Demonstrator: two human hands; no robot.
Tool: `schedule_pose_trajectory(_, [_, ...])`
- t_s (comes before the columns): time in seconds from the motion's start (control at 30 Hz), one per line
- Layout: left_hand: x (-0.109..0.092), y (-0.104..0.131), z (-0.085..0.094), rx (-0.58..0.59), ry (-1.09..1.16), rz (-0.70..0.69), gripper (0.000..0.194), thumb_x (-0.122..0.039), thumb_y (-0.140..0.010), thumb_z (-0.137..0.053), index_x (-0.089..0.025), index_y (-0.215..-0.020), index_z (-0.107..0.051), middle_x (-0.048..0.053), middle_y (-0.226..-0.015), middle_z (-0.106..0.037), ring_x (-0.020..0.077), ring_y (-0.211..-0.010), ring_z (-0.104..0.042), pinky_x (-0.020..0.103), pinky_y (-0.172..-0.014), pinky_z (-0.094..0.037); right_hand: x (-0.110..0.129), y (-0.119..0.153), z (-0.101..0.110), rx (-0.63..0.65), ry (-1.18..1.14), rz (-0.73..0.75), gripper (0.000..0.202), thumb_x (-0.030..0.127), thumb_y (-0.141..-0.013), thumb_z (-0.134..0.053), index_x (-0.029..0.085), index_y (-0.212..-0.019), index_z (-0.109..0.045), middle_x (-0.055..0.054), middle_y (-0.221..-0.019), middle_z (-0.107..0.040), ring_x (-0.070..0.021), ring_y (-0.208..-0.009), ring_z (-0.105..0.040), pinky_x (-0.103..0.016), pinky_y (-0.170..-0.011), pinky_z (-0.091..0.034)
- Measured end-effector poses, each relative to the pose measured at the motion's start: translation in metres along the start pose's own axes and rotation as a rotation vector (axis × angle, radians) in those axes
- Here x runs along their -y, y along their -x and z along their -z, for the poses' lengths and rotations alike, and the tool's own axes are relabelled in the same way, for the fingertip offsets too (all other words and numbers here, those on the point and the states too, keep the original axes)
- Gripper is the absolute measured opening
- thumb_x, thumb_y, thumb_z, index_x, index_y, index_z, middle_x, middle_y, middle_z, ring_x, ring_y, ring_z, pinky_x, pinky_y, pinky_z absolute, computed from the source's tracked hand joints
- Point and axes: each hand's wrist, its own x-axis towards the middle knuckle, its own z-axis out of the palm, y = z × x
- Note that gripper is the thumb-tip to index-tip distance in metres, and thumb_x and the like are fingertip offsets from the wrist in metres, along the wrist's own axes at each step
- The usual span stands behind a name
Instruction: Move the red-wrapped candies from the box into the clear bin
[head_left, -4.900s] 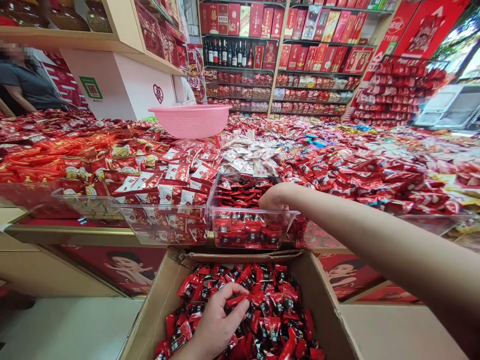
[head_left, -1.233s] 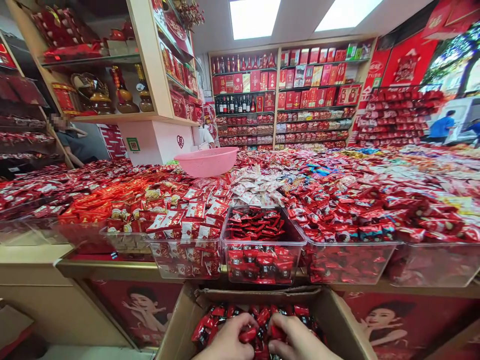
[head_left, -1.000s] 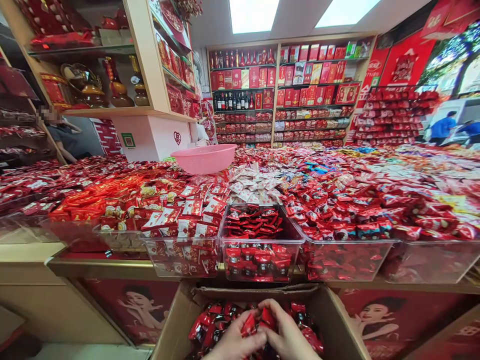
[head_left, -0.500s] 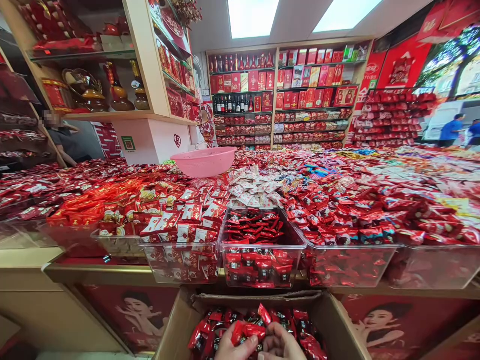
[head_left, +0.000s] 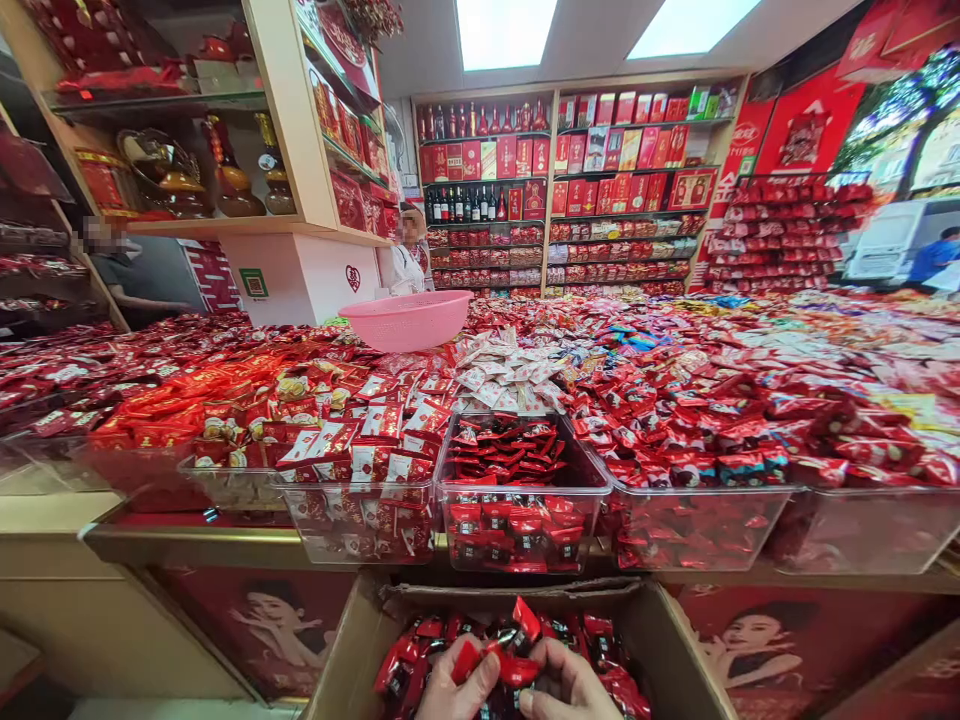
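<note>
Low in the view, an open cardboard box (head_left: 349, 640) holds many small red-and-black wrapped candies (head_left: 401, 665). My left hand (head_left: 459, 685) is over them, thumb and fingers closed on a red candy packet (head_left: 466, 662). Beside it, my right hand (head_left: 571, 688) has its fingers curled on another red packet (head_left: 519, 668). One more packet (head_left: 526, 620) sticks up just beyond my fingertips; whether a hand grips it I cannot tell. Directly past the box stands a clear plastic bin (head_left: 525, 490), partly filled with similar red packets.
Clear bins heaped with wrapped sweets flank it, including white-and-red packets (head_left: 390, 465) on the left and red ones (head_left: 690, 470) on the right. A pink basket (head_left: 409, 320) rests on the heaps. One person (head_left: 405, 265) stands behind it, another (head_left: 127, 270) at far left.
My hands have shifted slightly apart, still low in the box, with the packets turned between my fingers. A person in white has come into view behind the pink basket. The far-left person's raised arm is lowered.
</note>
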Motion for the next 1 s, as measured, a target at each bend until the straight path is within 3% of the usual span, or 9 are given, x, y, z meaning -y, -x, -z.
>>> schedule_pose_trajectory(0.1, [-0.009,-0.001,0.002,-0.043,0.139,0.014,0.029,-0.038,-0.056,-0.065,-0.016,-0.053,-0.047,-0.001,-0.057,-0.058,0.0105,-0.05,-0.049,0.022,-0.052,-0.038,0.007,0.0,0.001,-0.088,0.027,0.074,0.035,0.038,-0.052,-0.067,0.018,-0.067,-0.043,0.005,-0.057,-0.047,-0.0065,-0.05,-0.041,-0.018,-0.049,-0.03])
schedule_pose_trajectory(0.23, [-0.007,-0.001,0.004,-0.053,-0.097,-0.136,0.015,-0.019,-0.052,-0.066,-0.016,-0.057,-0.053,0.001,-0.064,-0.063,0.0129,-0.056,-0.052,0.022,-0.055,-0.039,0.009,0.0,-0.003,-0.133,-0.013,0.119,0.04,0.044,-0.055,-0.064,0.018,-0.076,-0.043,0.004,-0.059,-0.05,-0.0082,-0.054,-0.044,-0.02,-0.052,-0.032])
schedule_pose_trajectory(0.33, [0.004,0.0,0.004,0.006,-0.217,-0.117,0.034,-0.01,-0.05,-0.065,-0.018,-0.082,-0.058,0.0,-0.063,-0.064,0.0152,-0.06,-0.055,0.024,-0.059,-0.04,0.005,0.0,-0.005,-0.108,0.042,0.106,0.043,0.047,-0.056,-0.062,0.018,-0.081,-0.042,0.005,-0.055,-0.047,-0.0068,-0.048,-0.041,-0.019,-0.048,-0.029])
schedule_pose_trajectory(0.43, [0.016,-0.001,0.005,0.037,-0.152,-0.005,0.035,-0.021,-0.05,-0.069,-0.016,-0.084,-0.061,0.003,-0.072,-0.066,0.0184,-0.069,-0.057,0.028,-0.068,-0.041,0.004,0.002,-0.005,-0.122,0.159,0.143,0.043,0.049,-0.057,-0.061,0.018,-0.08,-0.041,0.004,-0.055,-0.048,-0.0073,-0.048,-0.042,-0.02,-0.049,-0.029])
schedule_pose_trajectory(0.6, [0.023,-0.003,0.005,0.143,-0.03,0.022,0.037,-0.034,-0.051,-0.07,-0.014,-0.081,-0.063,0.004,-0.07,-0.065,0.0179,-0.069,-0.057,0.03,-0.071,-0.041,0.014,0.007,-0.004,-0.043,0.288,0.142,0.036,0.045,-0.063,-0.057,0.018,-0.082,-0.044,0.001,-0.066,-0.052,-0.0104,-0.059,-0.048,-0.021,-0.054,-0.036])
schedule_pose_trajectory(0.8, [0.003,0.002,-0.007,0.211,-0.001,0.037,0.032,-0.032,-0.058,-0.066,-0.013,-0.083,-0.063,0.004,-0.071,-0.064,0.0163,-0.069,-0.056,0.027,-0.069,-0.042,0.022,0.008,-0.006,-0.1,0.252,0.174,0.031,0.038,-0.066,-0.058,0.019,-0.084,-0.042,0.002,-0.068,-0.053,-0.011,-0.063,-0.052,-0.022,-0.057,-0.039])
schedule_pose_trajectory(1.0, [-0.016,0.005,-0.023,0.08,0.029,0.073,0.03,-0.032,-0.057,-0.067,-0.013,-0.08,-0.062,0.003,-0.064,-0.064,0.0151,-0.059,-0.056,0.026,-0.06,-0.044,0.042,0.01,-0.009,-0.131,0.078,0.14,0.035,0.031,-0.061,-0.065,0.018,-0.083,-0.041,0.002,-0.069,-0.056,-0.0107,-0.064,-0.054,-0.023,-0.059,-0.041])
